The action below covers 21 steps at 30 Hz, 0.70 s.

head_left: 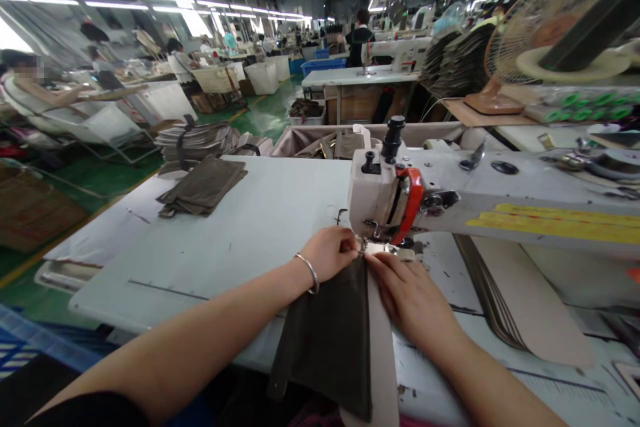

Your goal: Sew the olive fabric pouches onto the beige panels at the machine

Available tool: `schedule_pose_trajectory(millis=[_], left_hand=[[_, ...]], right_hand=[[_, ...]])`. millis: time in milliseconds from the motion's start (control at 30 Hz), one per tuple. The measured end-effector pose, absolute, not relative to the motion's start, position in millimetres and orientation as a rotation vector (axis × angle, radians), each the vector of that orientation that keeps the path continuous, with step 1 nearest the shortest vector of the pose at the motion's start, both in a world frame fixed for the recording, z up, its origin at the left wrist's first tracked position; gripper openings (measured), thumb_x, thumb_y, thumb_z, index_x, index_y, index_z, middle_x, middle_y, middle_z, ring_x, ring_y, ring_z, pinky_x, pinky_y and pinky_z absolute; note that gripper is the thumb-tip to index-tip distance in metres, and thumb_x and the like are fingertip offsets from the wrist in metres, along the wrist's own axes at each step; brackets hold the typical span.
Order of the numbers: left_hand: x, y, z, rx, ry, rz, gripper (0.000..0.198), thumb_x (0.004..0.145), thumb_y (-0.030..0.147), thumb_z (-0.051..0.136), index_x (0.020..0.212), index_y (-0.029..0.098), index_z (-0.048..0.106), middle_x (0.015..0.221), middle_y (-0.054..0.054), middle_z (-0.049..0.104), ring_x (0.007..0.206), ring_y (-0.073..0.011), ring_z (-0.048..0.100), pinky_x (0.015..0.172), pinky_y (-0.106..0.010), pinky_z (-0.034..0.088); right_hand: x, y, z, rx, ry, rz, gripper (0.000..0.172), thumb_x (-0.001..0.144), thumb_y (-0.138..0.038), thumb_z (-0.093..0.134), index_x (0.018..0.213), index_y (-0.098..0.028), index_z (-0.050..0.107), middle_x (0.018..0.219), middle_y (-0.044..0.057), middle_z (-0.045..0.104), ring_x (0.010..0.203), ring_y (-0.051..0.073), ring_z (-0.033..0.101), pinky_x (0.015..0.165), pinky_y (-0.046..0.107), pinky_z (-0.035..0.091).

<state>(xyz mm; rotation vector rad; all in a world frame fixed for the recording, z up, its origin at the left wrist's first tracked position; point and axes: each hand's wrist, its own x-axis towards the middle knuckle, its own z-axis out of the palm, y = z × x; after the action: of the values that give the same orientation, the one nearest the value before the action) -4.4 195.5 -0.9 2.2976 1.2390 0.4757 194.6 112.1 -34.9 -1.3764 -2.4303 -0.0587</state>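
Note:
A dark brown-grey fabric piece (pixel 330 340) runs from the sewing machine (pixel 380 193) down over the table's near edge. A pale beige strip (pixel 383 353) lies along its right side. My left hand (pixel 330 252), with a silver bracelet on the wrist, pinches the top end of the dark piece just left of the presser foot (pixel 367 247). My right hand (pixel 413 290) lies on the pale strip, fingers stretched toward the needle area. The exact stitching spot is partly hidden by my fingers and the machine head.
A stack of dark fabric pieces (pixel 205 187) lies at the table's left, with more bundles (pixel 195 141) behind. Several beige panels (pixel 530 300) rest right, under the machine arm. Behind are a cloth-lined bin (pixel 300 137), a fan (pixel 525 40) and people at other machines.

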Motion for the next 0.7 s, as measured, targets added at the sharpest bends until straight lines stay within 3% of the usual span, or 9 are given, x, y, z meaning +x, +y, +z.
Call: schedule_pose_trajectory(millis=[200,700], left_hand=[[3,201,-2,2.309,1.285,0.488,0.009,0.077,0.020,0.057,0.075,0.017,0.065,0.071,-0.001,0.065,0.066,-0.0140,0.058,0.059,-0.023,0.043],[8,204,-7,2.311,1.355,0.569,0.008,0.078,0.018,0.058,0.074,0.015,0.064,0.072,-0.003,0.066,0.067,-0.0149,0.059,0.063,-0.024,0.043]], right_hand=[[192,113,-34,-1.452,-2.421,0.013,0.053,0.091,-0.016,0.046,0.143,-0.016,0.036,0.139,0.010,0.043,0.110,0.029,0.047,0.095,0.045,0.041],[193,113,-35,-1.458,-2.450,-0.028,0.049,0.093,-0.018,0.044,0.142,-0.016,0.038,0.131,0.013,0.050,0.105,0.029,0.052,0.089,0.045,0.044]])
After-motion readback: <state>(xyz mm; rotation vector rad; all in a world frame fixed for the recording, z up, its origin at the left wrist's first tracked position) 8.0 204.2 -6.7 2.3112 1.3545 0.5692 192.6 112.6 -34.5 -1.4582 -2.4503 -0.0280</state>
